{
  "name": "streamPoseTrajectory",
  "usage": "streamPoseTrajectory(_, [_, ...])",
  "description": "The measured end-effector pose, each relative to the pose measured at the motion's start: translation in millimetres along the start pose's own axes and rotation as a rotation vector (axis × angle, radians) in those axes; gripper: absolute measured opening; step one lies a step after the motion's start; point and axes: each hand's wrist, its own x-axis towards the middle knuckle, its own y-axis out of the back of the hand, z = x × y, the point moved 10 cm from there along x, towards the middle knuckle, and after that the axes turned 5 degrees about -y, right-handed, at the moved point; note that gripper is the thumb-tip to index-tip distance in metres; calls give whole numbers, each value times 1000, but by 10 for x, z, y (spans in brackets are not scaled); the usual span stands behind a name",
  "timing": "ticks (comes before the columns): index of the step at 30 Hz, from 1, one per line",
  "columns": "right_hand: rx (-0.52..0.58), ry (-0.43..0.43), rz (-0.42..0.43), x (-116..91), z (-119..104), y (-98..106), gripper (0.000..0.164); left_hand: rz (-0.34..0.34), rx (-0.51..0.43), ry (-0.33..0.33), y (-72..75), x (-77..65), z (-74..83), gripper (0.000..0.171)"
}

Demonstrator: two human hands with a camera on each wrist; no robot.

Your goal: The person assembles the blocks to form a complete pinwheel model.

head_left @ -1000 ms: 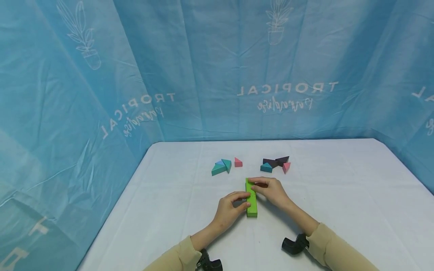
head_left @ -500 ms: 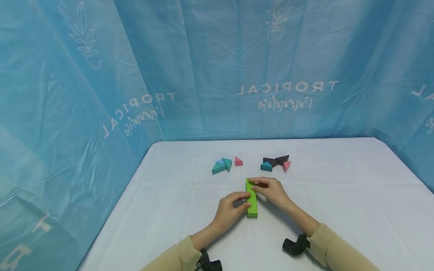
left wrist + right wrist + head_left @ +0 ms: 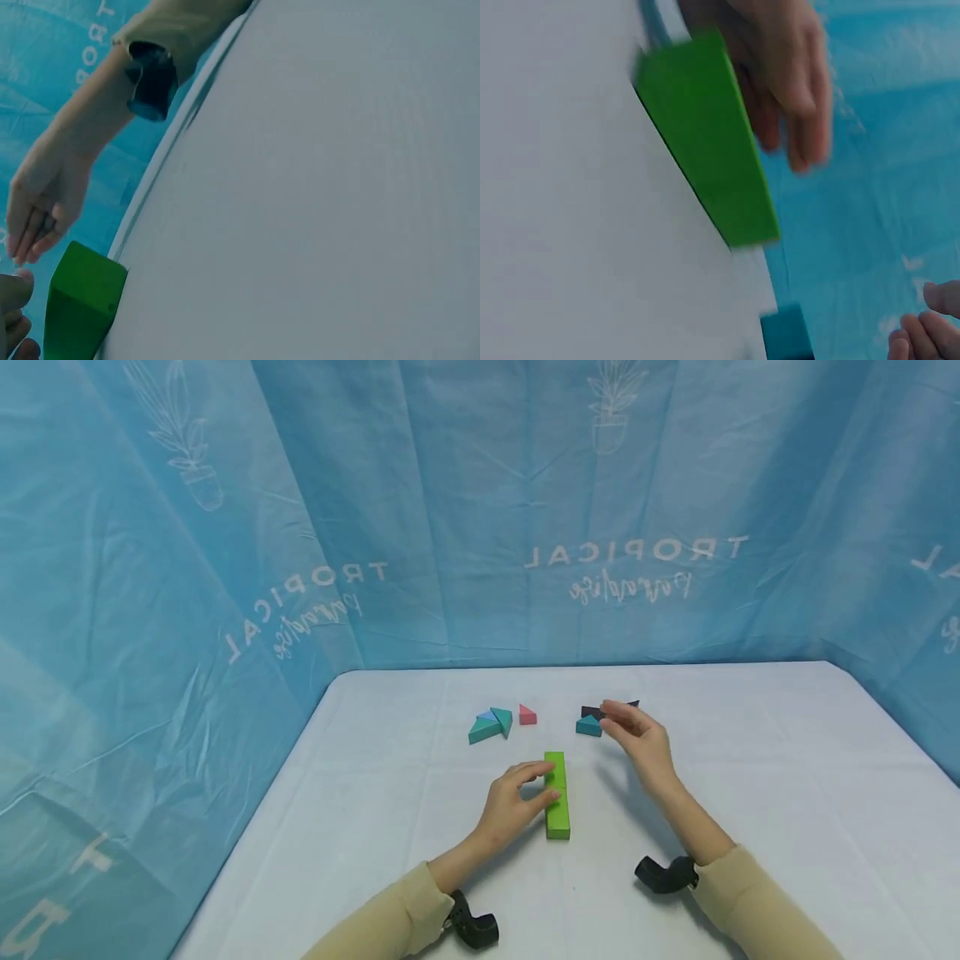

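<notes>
Two green blocks (image 3: 557,817) lie end to end on the white table, forming one bar; they also fill the middle of the right wrist view. My left hand (image 3: 508,810) hovers at their left side, with thumb and index finger apart over the bar's edge. Whether its fingertips touch the bar I cannot tell. My right hand (image 3: 643,745) is off the bar, above the right group of blocks, fingers bent loosely with nothing between them. Under its fingertips are a dark teal triangular block (image 3: 588,726) and black blocks (image 3: 591,712), partly hidden by the hand.
Left of that group lie teal triangular blocks (image 3: 483,731), a light blue one (image 3: 487,717) and a pink triangular block (image 3: 527,716). A blue printed curtain (image 3: 480,527) hangs behind the white table (image 3: 375,827). Black camera mounts (image 3: 476,928) sit at both wrists.
My right hand has let go of the far green block and moved away and right, over the dark blocks. My left hand has loosened and shifted slightly farther along the green bar.
</notes>
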Motion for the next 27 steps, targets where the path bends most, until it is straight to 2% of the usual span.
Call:
streamPoseTrajectory(3, [-34, -61, 147, 92, 86, 349, 44, -16, 12, 24, -55, -17, -41, 40])
streamPoseTrajectory(5, [-70, -106, 229, 127, 159, 543, 46, -17, 27, 13, -69, -31, -45, 39])
streamPoseTrajectory(8, [-117, -156, 291, 160, 271, 722, 51, -17, 48, -9, -79, -45, -42, 37])
streamPoseTrajectory(11, [-141, -183, 295, 185, 376, 782, 54, -21, 59, -17, -87, -52, -46, 36])
streamPoseTrajectory(17, [-193, -223, 249, 212, 542, 726, 47, -17, 33, -3, -94, -58, -73, 35])
streamPoseTrajectory(27, [-314, -208, 213, 259, 620, 635, 49, -12, 23, -8, -91, -62, -73, 35])
